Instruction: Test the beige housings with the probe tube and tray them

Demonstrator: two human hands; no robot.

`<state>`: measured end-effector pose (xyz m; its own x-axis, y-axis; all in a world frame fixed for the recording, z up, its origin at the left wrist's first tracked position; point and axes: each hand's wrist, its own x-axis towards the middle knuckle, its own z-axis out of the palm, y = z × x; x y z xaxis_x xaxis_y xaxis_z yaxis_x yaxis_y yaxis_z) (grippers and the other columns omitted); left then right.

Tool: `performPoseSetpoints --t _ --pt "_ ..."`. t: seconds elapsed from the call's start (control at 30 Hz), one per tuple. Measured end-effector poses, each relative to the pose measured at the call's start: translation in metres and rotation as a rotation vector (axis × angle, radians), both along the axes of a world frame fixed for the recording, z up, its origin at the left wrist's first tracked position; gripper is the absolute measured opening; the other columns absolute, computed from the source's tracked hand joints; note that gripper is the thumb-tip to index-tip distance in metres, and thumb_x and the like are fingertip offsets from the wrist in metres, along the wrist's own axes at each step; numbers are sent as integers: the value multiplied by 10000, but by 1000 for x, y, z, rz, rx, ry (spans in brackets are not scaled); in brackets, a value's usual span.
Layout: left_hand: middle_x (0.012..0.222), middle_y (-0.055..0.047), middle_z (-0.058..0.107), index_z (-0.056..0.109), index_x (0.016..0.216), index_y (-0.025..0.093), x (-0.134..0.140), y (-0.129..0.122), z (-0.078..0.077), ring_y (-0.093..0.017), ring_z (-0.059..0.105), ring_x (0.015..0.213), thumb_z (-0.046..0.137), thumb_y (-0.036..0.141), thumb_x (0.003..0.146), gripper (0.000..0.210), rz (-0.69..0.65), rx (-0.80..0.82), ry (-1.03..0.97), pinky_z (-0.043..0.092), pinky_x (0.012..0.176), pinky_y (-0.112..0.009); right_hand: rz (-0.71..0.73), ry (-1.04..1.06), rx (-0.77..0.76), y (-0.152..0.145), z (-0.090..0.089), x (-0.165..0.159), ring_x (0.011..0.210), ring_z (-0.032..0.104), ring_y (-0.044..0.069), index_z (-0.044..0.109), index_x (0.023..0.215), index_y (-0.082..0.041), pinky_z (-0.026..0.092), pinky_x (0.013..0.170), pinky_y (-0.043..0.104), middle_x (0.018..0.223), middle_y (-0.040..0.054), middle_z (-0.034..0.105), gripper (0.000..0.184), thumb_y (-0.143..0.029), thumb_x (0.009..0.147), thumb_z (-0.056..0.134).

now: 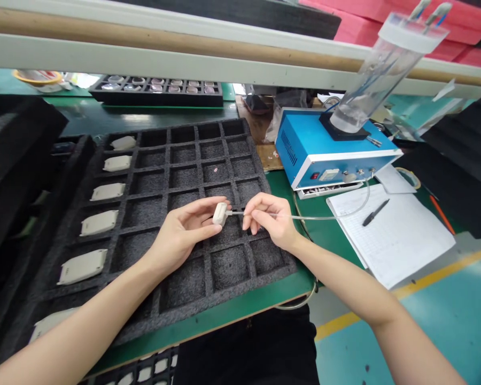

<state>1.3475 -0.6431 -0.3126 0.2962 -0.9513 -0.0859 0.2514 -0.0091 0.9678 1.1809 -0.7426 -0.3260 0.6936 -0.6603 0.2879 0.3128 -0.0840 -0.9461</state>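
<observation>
Between the thumb and fingers of my left hand (184, 227) is a small off-white plastic housing (219, 213), held over the foam tray (228, 262). My right hand (272, 216) pinches a thin clear tube (324, 217) close to its tip. The tip meets the right side of the housing; whether it is inserted or only touching, I cannot tell. From my fingers the tube curves right and up to the front of a blue box-shaped device (332, 152). Several similar off-white housings (100, 222) lie in the tray's left column.
A clear cylinder (380, 75) containing liquid stands on the blue device. Papers (393, 230) with a black pen (375, 212) lie at right. Behind is a black tray of small parts (156, 93) beneath a shelf rail (184, 59). Dark foam trays (16, 160) are stacked at left.
</observation>
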Motion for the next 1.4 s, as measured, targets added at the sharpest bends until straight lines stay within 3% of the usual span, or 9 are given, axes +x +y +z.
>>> performPoseSetpoints --t 0.4,0.53,0.63,0.77,0.87,1.07,1.4 --pt "1043 -49 745 750 1019 220 0 0 0 -187 674 978 857 184 601 432 20 -14 32 512 932 -278 -16 1 -12 1 0 -1 426 518 76 597 774 -160 414 437 206 607 3 658 118 -274 801 582" --pt "1034 -114 739 705 1063 145 -1 -3 0 -209 711 865 757 330 753 365 46 12 194 580 757 -288 -167 -69 -13 2 -1 -1 409 520 74 599 791 -168 403 416 204 632 1 676 144 -309 820 597" --pt "943 -131 747 666 1066 103 0 -5 -2 -183 707 751 721 337 788 367 30 20 233 576 679 -260 -248 -59 46 1 0 1 392 523 64 607 913 -172 380 392 198 726 14 717 223 -385 875 557" --pt "936 -111 745 664 1024 123 -1 -4 -7 -115 634 691 691 378 824 325 16 -67 174 506 581 -179 -171 23 134 -3 1 6 365 535 74 610 979 -156 364 369 193 694 30 725 359 -482 926 468" --pt "949 -98 741 674 997 136 -3 -3 -9 -93 582 672 683 391 836 301 6 -103 97 454 549 -163 -120 112 120 -3 2 9 403 575 84 630 868 -138 391 385 194 736 57 737 333 -469 859 591" --pt "873 -53 730 666 980 146 -7 -2 -8 -145 648 745 770 323 746 311 -43 -72 -52 534 673 -243 -53 218 80 -1 3 10 433 588 105 652 765 -134 437 422 204 554 1 658 302 -401 689 770" --pt "830 -43 718 673 928 146 -8 1 -10 -163 671 755 793 269 708 279 -17 -114 -179 581 681 -277 -19 262 -2 -2 5 4 418 557 98 686 766 -117 425 420 209 523 0 627 188 -303 744 697"
